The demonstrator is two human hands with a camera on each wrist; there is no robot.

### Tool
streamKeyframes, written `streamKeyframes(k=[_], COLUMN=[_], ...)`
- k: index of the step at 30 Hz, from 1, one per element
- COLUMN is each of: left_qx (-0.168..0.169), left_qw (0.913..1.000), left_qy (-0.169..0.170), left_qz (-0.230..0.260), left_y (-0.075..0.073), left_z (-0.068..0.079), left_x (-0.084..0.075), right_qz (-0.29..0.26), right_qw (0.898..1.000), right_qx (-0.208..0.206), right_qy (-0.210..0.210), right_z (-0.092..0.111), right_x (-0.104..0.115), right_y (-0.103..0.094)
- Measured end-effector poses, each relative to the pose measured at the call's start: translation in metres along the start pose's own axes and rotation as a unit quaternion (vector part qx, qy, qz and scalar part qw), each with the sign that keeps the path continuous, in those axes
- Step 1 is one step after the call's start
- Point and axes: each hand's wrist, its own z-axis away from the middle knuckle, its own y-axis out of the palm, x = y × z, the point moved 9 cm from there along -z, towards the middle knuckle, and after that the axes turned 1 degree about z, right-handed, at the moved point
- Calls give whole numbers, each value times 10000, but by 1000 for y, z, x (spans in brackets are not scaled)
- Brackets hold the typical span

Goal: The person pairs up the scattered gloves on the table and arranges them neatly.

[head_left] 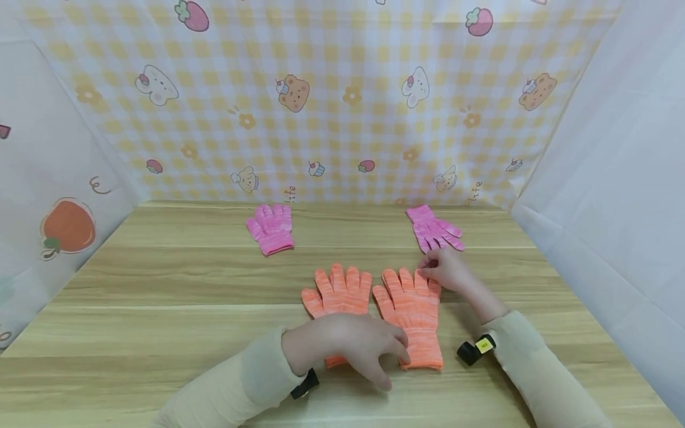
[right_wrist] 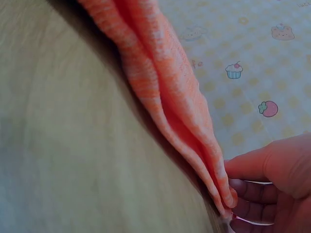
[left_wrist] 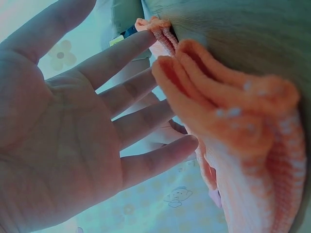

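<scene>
Two orange knit gloves lie side by side on the table, fingers pointing to the far side. My right hand (head_left: 452,270) pinches the fingertips of the right orange glove (head_left: 409,312); in the right wrist view, the thumb (right_wrist: 245,165) presses on the glove edge (right_wrist: 182,111), where two layers show. Over the left orange glove (head_left: 342,300) hovers my left hand (head_left: 353,345), covering its palm and most of its cuff. Its fingers are spread and loosely extended near the right glove's cuff. In the left wrist view, the palm (left_wrist: 63,131) holds nothing, beside an orange cuff (left_wrist: 214,107).
Farther back on the wooden table (head_left: 187,285) lie a pink glove (head_left: 274,230) at left and another pink glove (head_left: 430,227) at right, beyond my right hand. A yellow checked cloth (head_left: 348,131) hangs behind the table, with a white cloth (head_left: 610,196) on the right.
</scene>
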Motion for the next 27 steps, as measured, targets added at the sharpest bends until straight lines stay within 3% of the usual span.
streamKeyframes(k=[6,10,13,19,27], left_qx=[-32,-15,-11,-12,-13], left_qw=[10000,10000,10000,10000,9999], left_qy=[18,11,33,95,134], left_qz=[-20,8,35,15,-51], left_y=[1,1,1,-1,-1], left_z=[0,-1,0,1,0], left_x=[0,1,1,0,-1], right_qz=[90,227,514,1237,1495], right_qw=[9999,9994,9960,9797,9774], right_qx=[-47,-197,-167,383,588], right_qy=[-18,-198,-716,-1530,-1372], right_z=[0,2,6,15,18], right_x=[-2,12,31,58,57], right_y=[2,-1,2,21,29])
